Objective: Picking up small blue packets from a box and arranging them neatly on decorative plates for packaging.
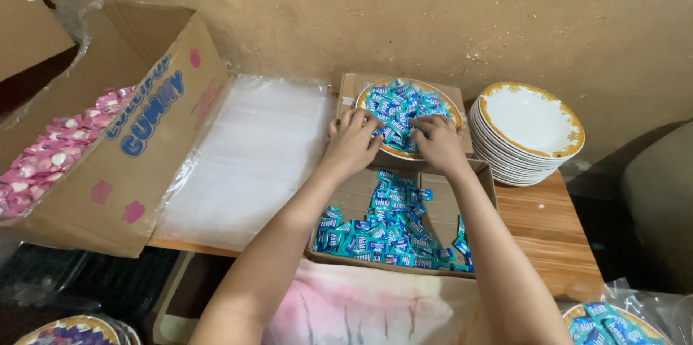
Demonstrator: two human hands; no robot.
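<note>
Both hands reach forward to a gold-rimmed plate (451,108) heaped with blue-wrapped candies (401,107). The left hand (352,141) lies on the plate's near-left edge, its grip loose, fingers spread over the sweets, grasping nothing that shows. The right hand (435,140) rests on the near edge just beside it, fingers curled down among the wrappers; whether that grip pinches any cannot be told. Under the wrists an open cardboard box (482,175) holds more blue candies. 1 stack of empty plates (530,125) stands on the desk (548,229) to the right
</note>
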